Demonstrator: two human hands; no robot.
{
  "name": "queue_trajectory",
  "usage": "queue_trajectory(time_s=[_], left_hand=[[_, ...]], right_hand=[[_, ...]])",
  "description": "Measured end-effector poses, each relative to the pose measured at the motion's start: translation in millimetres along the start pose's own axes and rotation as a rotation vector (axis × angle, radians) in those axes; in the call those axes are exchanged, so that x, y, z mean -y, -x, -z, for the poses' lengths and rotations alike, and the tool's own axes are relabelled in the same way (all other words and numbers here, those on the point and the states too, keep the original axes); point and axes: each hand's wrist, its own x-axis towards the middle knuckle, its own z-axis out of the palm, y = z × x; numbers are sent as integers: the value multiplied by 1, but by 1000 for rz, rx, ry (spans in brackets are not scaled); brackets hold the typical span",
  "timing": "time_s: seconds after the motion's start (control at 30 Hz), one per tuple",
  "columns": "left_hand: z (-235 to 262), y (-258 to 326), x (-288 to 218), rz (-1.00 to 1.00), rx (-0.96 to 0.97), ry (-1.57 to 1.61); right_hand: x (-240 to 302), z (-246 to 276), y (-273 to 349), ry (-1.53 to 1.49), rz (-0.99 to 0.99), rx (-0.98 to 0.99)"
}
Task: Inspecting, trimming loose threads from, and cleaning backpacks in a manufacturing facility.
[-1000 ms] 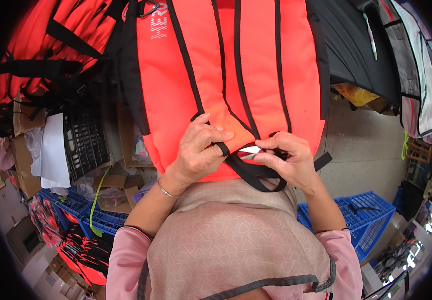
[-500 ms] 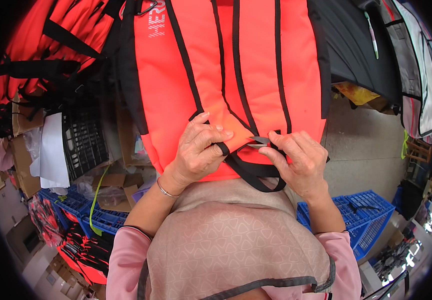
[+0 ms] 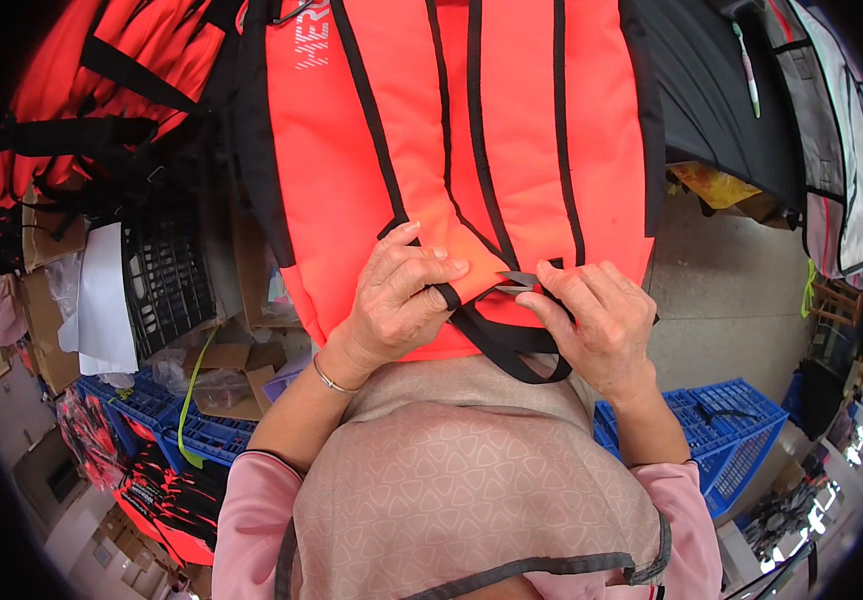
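Note:
A bright orange-red backpack [image 3: 327,180] with black side panels lies in front of me, its two black-edged shoulder straps [image 3: 413,130] running lengthwise. Near its lower end, my left hand [image 3: 392,305] pinches the black-trimmed end of the left strap between thumb and fingers. My right hand [image 3: 597,325] is closed round a pair of small thread snips [image 3: 519,285]. Their two pointed blades are slightly apart and lie at the strap's edge; the handles are hidden by my fingers. Below the blades hangs a loop of black webbing [image 3: 512,365].
Orange bags [image 3: 142,60] are piled at the far left. Below them stand a black plastic crate [image 3: 167,280], cardboard and blue crates [image 3: 217,435]. Another blue crate [image 3: 722,430] is by my right arm. A black-covered surface [image 3: 702,90] and grey pieces [image 3: 832,150] are at right.
The backpack has shifted very slightly in view. Both hands keep their grips in nearly the same place, and the snips' blades look a little differently angled.

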Motion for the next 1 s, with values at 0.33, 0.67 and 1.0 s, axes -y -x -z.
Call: queue_trajectory(time_s=[0.33, 0.67, 1.0], left_hand=[[3, -4, 0, -22, 38, -9], [1, -2, 2, -5, 28, 9], [-1, -6, -3, 4, -5, 2]], right_hand=[[-2, 1, -1, 40, 53, 20], [-12, -15, 6, -249, -88, 13], [-2, -6, 0, -34, 7, 6]])
